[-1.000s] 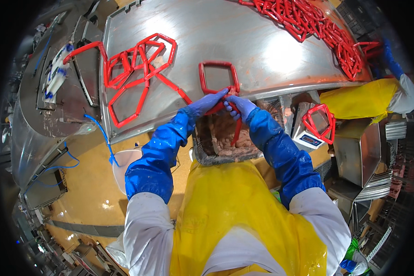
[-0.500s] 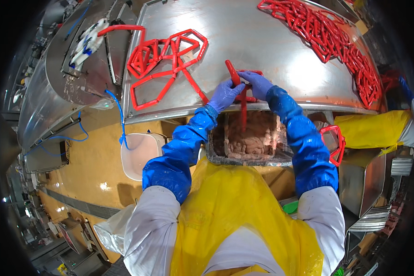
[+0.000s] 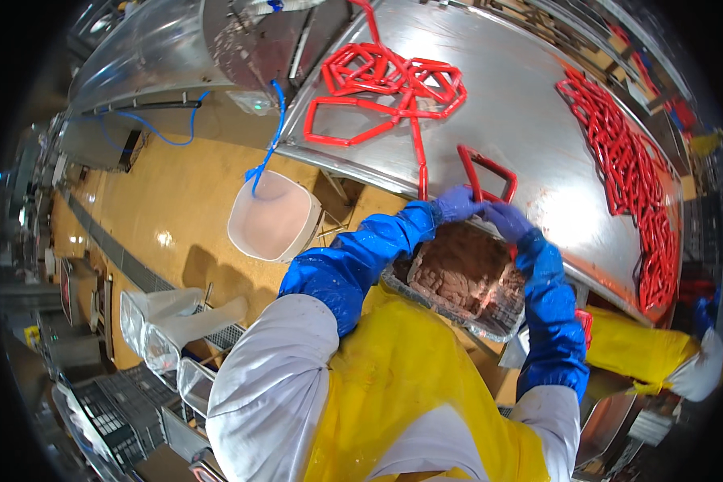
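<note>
Both hands, in purple gloves, meet at the near edge of the metal table. My left hand is closed around a chain of red sausage links, whose bent loop lies on the table just beyond. Touching it from the right, my right hand is closed on the same chain; its fingertips are partly hidden. Farther left, a tangle of linked red sausages lies on the table, with one strand running down to the near edge. Below my hands stands a tub holding pinkish-brown ground meat.
A long heap of red sausage links covers the table's right side. At left are a white bin with pinkish contents, a hanging blue hose and a curved metal machine. Another person's yellow apron shows at right.
My view has turned, so the table now slants down to the right. The link that stood up between my hands is gone from there; a bent loop of links now lies beyond them.
</note>
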{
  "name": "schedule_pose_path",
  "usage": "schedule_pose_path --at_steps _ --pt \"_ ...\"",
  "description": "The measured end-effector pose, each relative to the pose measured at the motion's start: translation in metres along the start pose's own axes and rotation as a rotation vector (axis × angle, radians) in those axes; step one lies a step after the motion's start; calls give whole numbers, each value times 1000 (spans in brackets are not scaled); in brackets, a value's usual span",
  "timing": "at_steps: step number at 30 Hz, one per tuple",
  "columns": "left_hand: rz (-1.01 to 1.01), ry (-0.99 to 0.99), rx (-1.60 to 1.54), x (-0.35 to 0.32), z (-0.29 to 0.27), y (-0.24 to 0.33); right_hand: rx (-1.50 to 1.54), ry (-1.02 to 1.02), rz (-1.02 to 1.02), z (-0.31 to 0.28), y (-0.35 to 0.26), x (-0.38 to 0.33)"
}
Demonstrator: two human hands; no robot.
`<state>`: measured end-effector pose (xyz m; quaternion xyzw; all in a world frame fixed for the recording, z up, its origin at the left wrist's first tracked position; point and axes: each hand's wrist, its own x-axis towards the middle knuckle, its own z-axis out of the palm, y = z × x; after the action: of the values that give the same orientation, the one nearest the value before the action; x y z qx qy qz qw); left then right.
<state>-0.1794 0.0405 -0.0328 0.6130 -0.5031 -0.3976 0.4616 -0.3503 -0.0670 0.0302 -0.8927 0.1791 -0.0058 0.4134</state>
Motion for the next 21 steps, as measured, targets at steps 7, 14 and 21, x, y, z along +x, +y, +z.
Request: schedule_pose_path --at_steps 7,14,21 --pt "-306 -123 -113 -30 -10 2 816 485 227 177 48 -38" --pt "-279 154 -301 -19 -63 76 -263 51 669 228 160 -67" --pt "-417 70 -67 -17 -39 37 360 654 136 104 -57 8"
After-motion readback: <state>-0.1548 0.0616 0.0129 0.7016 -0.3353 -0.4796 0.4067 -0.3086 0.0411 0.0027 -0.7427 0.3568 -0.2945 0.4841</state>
